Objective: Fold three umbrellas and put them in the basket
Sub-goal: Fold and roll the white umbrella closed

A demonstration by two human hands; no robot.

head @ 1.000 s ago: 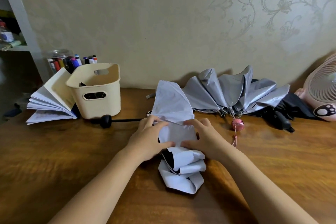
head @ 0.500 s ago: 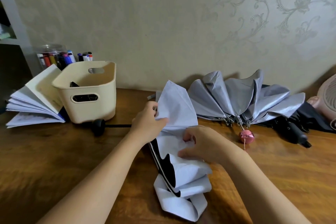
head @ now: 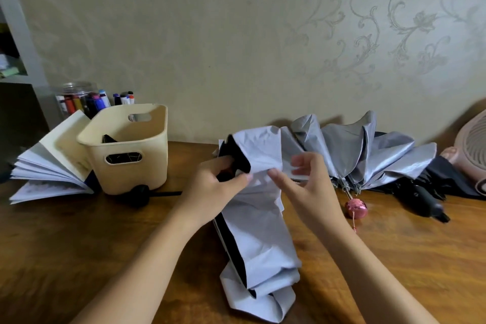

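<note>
Cloth of pale umbrella (head: 259, 218), lying just right of basket (head: 126, 144), likely soft, light, slippery; better taken at stacked pleats, not at loose edge. Left hand (head: 223, 183) pinching upper fold with curled fingers; right hand (head: 302, 184) half open over cloth, blurred, grip unclear.

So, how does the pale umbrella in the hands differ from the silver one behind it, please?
The pale umbrella is matte, black-lined; the silver umbrella is shiny. The pale umbrella is gathered lengthwise, gripped by left hand and right hand; the silver umbrella lies untouched, fanned out. Both are on the table, outside the basket.
</note>
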